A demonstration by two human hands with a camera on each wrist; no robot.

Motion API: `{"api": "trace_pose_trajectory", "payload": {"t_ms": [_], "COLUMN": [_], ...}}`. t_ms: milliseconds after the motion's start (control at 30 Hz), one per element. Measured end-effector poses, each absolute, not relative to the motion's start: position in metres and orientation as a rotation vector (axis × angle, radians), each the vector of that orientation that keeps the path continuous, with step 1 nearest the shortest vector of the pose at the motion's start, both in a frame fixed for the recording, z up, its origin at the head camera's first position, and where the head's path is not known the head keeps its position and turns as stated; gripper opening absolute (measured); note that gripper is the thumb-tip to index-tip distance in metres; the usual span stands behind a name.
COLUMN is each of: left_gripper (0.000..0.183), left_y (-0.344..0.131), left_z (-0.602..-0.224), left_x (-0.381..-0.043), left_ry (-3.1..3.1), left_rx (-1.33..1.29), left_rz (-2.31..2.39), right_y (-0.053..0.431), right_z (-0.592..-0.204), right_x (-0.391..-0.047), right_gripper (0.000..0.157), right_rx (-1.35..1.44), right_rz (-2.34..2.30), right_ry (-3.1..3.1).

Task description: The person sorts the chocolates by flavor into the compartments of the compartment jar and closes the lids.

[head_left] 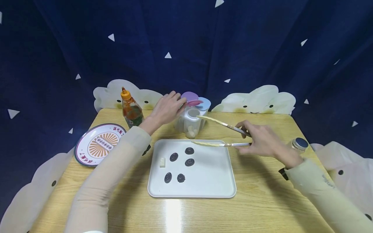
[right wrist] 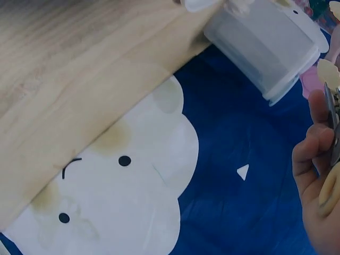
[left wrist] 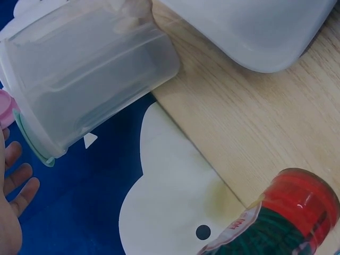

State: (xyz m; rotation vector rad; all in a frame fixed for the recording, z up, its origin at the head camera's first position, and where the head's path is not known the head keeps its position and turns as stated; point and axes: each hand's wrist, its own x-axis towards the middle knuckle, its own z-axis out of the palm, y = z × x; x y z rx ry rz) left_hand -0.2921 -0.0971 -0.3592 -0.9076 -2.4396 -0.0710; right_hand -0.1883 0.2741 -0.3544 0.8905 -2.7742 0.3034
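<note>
My left hand is at the clear divided container, fingertips at its raised pink lid. In the left wrist view its visible fingers are spread, beside the container's green lid. My right hand grips metal tongs with cream tips, their arms apart. One tip overlaps the uncovered compartment's mouth; the other reaches over the white tray. Pale pieces lie low in that compartment. On the tray are several dark swirled pieces and one white block.
A sauce bottle with an orange cap stands at the back left, near a patterned plate. At the right is a small jar with a dark lid. A dark blue curtain hangs behind the wooden table.
</note>
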Motion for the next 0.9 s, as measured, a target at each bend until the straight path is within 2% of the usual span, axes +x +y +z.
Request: {"api": "trace_pose_trajectory", "payload": {"t_ms": [433, 900], "left_gripper": [0.021, 0.022], "left_y": [-0.097, -0.098], "left_z": [-0.357, -0.357], "left_x": [-0.291, -0.291], "left_ry": [-2.477, -2.477], "left_rx": [-0.911, -0.910], "left_rz": [-0.067, -0.058], "right_y": [0.256, 0.211], "right_z": [-0.384, -0.398], "right_x": [-0.174, -0.172], "right_gripper": [0.056, 0.045], "right_rx": [1.135, 1.301], "right_rz": [0.321, 0.325], "right_ry": [-2.667, -2.685]}}
